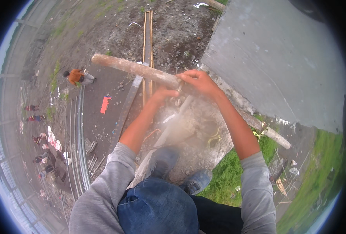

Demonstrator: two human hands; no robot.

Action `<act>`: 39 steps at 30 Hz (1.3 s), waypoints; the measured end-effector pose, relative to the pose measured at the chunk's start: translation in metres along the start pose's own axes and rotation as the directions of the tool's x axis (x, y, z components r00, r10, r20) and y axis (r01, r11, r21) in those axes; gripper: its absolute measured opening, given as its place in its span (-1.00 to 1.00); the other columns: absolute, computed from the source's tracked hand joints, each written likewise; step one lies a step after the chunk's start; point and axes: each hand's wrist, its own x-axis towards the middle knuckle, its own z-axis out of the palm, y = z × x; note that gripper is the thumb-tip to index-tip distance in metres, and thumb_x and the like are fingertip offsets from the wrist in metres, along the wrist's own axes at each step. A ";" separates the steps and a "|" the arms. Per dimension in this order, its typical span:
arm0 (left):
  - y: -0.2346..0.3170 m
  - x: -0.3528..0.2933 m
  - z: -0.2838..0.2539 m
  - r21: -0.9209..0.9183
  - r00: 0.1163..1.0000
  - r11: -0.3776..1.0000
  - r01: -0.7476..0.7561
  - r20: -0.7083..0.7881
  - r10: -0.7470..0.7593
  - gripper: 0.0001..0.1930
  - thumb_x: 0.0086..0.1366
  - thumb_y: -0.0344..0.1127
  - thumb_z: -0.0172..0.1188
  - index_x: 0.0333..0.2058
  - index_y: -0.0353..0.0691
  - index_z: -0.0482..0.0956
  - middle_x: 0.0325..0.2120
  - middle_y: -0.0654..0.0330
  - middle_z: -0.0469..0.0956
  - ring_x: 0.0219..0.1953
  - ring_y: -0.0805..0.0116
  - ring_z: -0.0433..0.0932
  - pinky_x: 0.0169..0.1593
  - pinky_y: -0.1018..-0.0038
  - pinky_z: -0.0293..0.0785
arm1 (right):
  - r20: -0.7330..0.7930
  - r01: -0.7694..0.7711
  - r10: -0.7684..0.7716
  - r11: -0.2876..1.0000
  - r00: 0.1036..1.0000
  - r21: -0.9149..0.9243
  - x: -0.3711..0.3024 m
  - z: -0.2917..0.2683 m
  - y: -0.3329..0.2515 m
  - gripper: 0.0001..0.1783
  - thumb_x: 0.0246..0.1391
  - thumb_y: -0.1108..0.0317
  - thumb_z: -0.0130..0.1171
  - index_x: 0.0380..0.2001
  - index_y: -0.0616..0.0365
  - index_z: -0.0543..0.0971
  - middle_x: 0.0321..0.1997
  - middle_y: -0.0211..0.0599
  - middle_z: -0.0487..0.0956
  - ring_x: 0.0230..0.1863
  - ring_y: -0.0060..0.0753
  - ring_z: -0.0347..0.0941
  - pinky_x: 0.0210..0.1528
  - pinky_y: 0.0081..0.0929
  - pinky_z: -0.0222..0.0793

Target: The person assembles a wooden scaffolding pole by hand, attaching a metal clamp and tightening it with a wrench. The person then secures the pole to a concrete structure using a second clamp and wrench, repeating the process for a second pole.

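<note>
A thick, round, dusty brown pole [134,68] slants across the middle, its near end between my hands. My right hand [199,82] is at that end, thumb and fingers pinched together by a small upright piece that I cannot make out. Just under the pole, my left hand [163,95] is closed, its thumb stretched toward the right hand; the other fingers are mostly hidden. Haze blurs the area below the hands. Both hands are above a rough concrete ledge [192,117], where my dusty shoes [197,181] stand. A yellowish loop [214,141] lies on the ledge.
A large grey concrete slab [274,58] fills the upper right. Beside it, another pole [276,138] sticks out past a tied joint. Far below are the ground, a long narrow wooden frame [152,39], long metal pipes [81,144], a person in orange [77,76] and several others.
</note>
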 end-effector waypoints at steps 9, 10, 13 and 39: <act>-0.012 0.006 -0.010 -0.041 0.999 0.999 0.027 0.018 -0.027 -0.07 -0.18 -0.32 0.56 0.28 -0.23 0.42 0.07 0.18 0.52 0.12 0.25 0.49 0.16 0.31 0.45 | -0.111 -0.209 0.203 0.976 0.973 -0.055 0.004 0.007 -0.001 -0.55 0.19 -0.06 0.39 -0.22 0.17 0.76 -0.06 -0.21 0.71 0.07 -0.45 0.56 0.19 -0.34 0.40; -0.012 0.005 -0.009 -0.042 1.000 0.999 -0.004 0.020 0.005 -0.08 -0.19 -0.28 0.56 0.26 -0.20 0.44 -0.01 0.24 0.56 0.02 0.35 0.53 0.05 0.42 0.48 | -0.115 -0.160 0.165 0.986 0.980 0.047 0.002 0.006 -0.002 -0.55 0.19 -0.05 0.39 -0.20 0.16 0.76 -0.06 -0.22 0.72 0.07 -0.44 0.56 0.20 -0.33 0.40; -0.011 0.002 -0.006 -0.055 1.000 0.998 -0.007 0.013 0.008 -0.07 -0.21 -0.26 0.56 0.26 -0.19 0.45 -0.06 0.30 0.60 -0.07 0.43 0.57 -0.05 0.52 0.52 | 0.100 -0.024 0.007 0.985 0.995 0.173 -0.004 -0.007 -0.004 -0.55 0.22 0.00 0.35 -0.03 0.13 0.70 0.02 -0.22 0.69 0.12 -0.43 0.54 0.23 -0.34 0.39; -0.002 0.000 -0.003 -0.045 0.998 0.998 0.043 0.053 -0.041 -0.05 -0.22 -0.26 0.55 0.27 -0.15 0.44 -0.02 0.28 0.56 0.04 0.35 0.56 0.11 0.40 0.53 | -0.080 0.032 -0.038 0.997 0.996 -0.075 0.002 0.003 0.011 -0.59 0.17 -0.03 0.41 -0.28 0.14 0.77 -0.33 -0.42 0.73 -0.32 -0.56 0.55 -0.20 -0.49 0.44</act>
